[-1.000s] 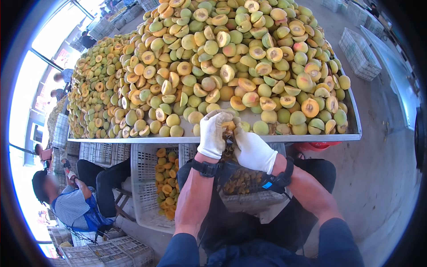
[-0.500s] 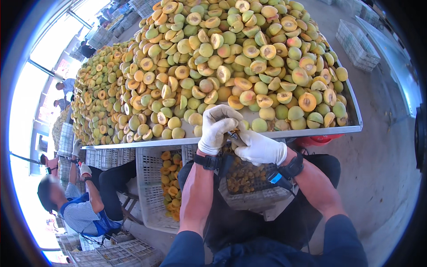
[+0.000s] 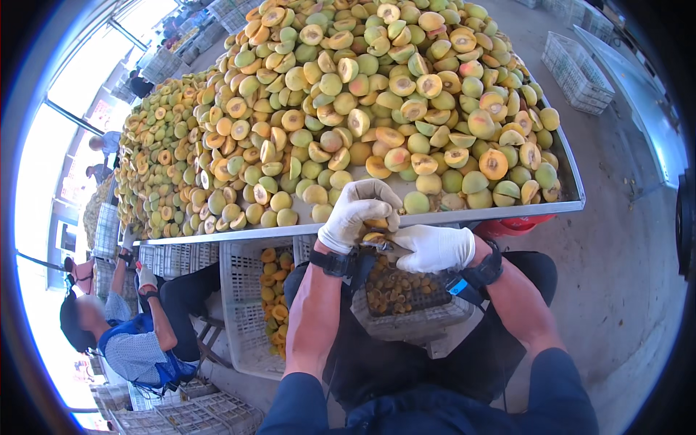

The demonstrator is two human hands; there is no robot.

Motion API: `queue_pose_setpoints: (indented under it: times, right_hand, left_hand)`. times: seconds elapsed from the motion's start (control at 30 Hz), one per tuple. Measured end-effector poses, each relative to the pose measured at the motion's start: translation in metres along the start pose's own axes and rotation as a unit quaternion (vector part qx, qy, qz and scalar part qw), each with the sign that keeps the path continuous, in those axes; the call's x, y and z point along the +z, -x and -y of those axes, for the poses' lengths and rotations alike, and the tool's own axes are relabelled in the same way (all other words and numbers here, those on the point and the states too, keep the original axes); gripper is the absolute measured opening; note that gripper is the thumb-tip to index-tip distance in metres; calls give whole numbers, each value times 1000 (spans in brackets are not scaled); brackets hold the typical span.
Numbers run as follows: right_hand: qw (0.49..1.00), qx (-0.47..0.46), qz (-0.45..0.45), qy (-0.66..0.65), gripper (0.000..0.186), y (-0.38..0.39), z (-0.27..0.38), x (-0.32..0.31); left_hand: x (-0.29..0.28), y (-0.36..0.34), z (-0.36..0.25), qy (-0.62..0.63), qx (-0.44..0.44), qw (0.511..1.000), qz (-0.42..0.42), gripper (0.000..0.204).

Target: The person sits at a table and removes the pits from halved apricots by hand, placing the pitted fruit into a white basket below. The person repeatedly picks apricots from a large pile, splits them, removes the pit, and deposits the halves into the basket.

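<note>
My gloved left hand (image 3: 360, 217) curls around a fruit piece (image 3: 374, 237) just before the surface's (image 3: 507, 212) near rim, my right hand (image 3: 435, 248) grips a small metal tool (image 3: 383, 246) beside it, and steady, short movements should best protect my fingers.

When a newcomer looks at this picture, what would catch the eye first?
Probably the heap of halved stone fruit spread over the metal-rimmed table ahead. Next come the white-gloved left hand and right hand, close together at its near edge, then the white crate below, left of centre.
</note>
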State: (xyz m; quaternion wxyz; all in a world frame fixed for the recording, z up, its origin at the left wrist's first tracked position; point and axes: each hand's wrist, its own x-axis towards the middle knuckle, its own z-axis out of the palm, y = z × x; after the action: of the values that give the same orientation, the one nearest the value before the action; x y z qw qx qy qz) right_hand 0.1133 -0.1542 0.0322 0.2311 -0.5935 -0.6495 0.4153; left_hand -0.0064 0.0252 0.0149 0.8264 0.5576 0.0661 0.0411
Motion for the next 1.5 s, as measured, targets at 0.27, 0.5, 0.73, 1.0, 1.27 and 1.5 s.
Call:
queue_pose_setpoints:
  times: [0.27,0.5,0.73,1.0,1.27,1.5]
  right_hand:
    - [998,32,-30,52,61,12,-14,9]
    - [971,160,52,171,69,21,-5,4]
    - [965,162,50,202,48,23,6,4]
    - [975,111,19,192,39,15,3,24]
    - [969,129,-16,208,27,23,-6,31]
    - [968,115,-6,223,24,26,0,23]
  left_hand:
    - [-1,16,6,-183,40,967,-171,36]
    - [-1,74,-36,-120,87,949,-279,36]
    - [-51,178,-75,-750,-172,504,-391,19]
    - [-6,101,-27,-675,29,668,-313,15]
    - [13,-65,20,-768,-259,577,-102,52]
    - [9,-87,1,-781,-329,531,27,60]
